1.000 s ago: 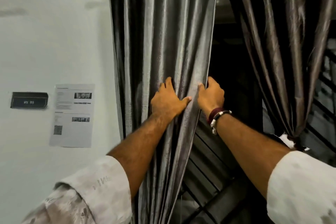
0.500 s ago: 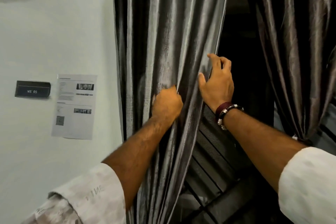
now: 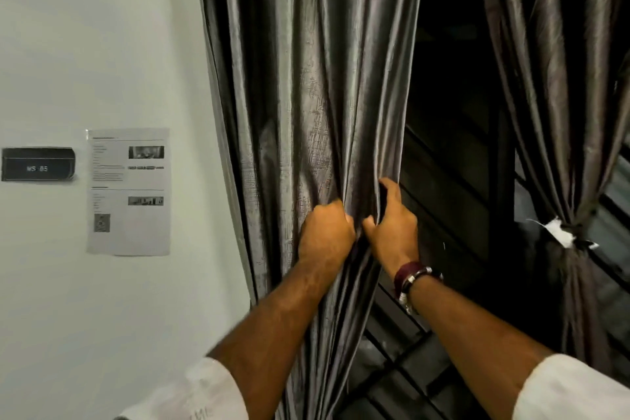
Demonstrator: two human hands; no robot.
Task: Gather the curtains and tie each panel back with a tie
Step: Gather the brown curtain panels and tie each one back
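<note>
A shiny grey left curtain panel (image 3: 306, 78) hangs in long folds in front of me. My left hand (image 3: 325, 235) grips a bunch of its folds at about waist height. Right beside it, my right hand (image 3: 392, 225) grips the panel's right edge, with its fingers curled behind the cloth. The two hands almost touch. The right curtain panel (image 3: 562, 78) is cinched at its middle by a dark tie (image 3: 572, 227) with a white tag sticking out.
A dark window with a slanted grille (image 3: 453, 198) shows between the panels. On the pale wall to the left hang a printed paper sheet (image 3: 129, 191) and a small black sign (image 3: 37, 164).
My right hand came down from higher on the curtain's edge and closed on it beside my left hand. My left hand went from lying flat to bunching the folds.
</note>
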